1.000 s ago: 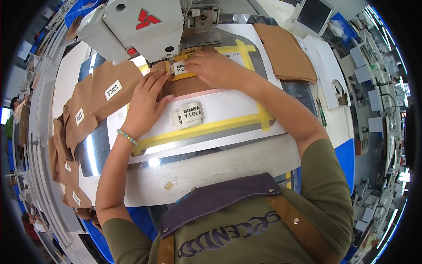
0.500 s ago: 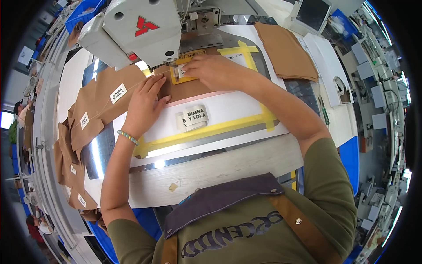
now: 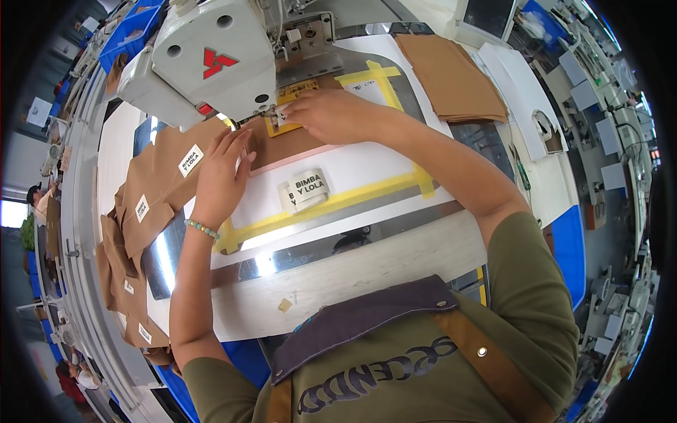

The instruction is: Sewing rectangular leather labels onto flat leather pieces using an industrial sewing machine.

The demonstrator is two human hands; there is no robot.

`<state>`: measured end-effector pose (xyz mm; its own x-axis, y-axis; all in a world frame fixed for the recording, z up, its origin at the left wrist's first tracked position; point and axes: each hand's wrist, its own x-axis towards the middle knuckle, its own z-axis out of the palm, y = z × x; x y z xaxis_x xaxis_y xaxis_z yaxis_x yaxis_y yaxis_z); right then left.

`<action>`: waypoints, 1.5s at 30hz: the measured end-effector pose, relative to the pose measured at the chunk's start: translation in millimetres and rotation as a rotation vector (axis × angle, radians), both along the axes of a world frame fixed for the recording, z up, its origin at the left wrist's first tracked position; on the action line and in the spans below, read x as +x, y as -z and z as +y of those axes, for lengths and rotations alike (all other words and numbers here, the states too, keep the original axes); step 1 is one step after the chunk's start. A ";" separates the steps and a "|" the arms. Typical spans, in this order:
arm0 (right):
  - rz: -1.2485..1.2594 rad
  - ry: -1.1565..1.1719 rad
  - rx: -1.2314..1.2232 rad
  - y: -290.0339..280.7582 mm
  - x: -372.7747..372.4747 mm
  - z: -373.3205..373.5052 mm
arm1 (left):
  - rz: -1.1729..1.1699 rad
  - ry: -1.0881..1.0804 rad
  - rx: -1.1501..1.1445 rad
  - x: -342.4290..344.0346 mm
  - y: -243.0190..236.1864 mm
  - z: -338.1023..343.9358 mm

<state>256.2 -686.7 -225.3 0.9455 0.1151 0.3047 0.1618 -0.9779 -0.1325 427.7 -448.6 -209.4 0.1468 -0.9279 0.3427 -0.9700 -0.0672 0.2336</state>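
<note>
At the sewing machine head (image 3: 201, 74), my left hand (image 3: 221, 176) rests with spread fingers on the brown fabric (image 3: 278, 151) near the presser foot. Bent fingers of my right hand (image 3: 331, 116) press together over a small white label (image 3: 282, 116) in a yellow template (image 3: 297, 90), partly hiding both. The fabric lies on a white sheet (image 3: 268, 187) edged with yellow tape, where a few loose printed white labels (image 3: 305, 189) sit below my hands. Labelled brown fabric pieces (image 3: 144, 183) hang in a loose run to the left of my left hand.
A stack of brown panels (image 3: 448, 74) lies back right, beside a white card pattern (image 3: 513, 99), snips (image 3: 520, 169) and a screen (image 3: 485, 17). Blue bins (image 3: 128, 39) stand back left and at lower right (image 3: 568, 250). Co-workers (image 3: 35, 194) work at far left.
The view has shifted slightly. My left fingertips sit a little nearer the presser foot, and my right fingers cover more of the label in the template than a second ago.
</note>
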 end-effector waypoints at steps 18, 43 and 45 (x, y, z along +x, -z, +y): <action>-0.177 0.199 0.143 -9.7 -64.0 -54.7 | 0.039 0.078 0.076 -3.3 -3.8 -8.2; -0.198 0.421 0.270 2.8 -71.5 -81.6 | 0.058 0.138 0.102 -0.7 3.0 -25.9; -0.202 0.412 0.267 3.5 -70.8 -82.5 | 0.051 0.134 0.128 0.2 1.6 -25.8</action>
<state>185.4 -769.2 -228.8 0.8155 -0.3599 0.4532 -0.1809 -0.9024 -0.3911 427.8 -474.5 -211.0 0.0337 -0.9759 0.2156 -0.9593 0.0289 0.2808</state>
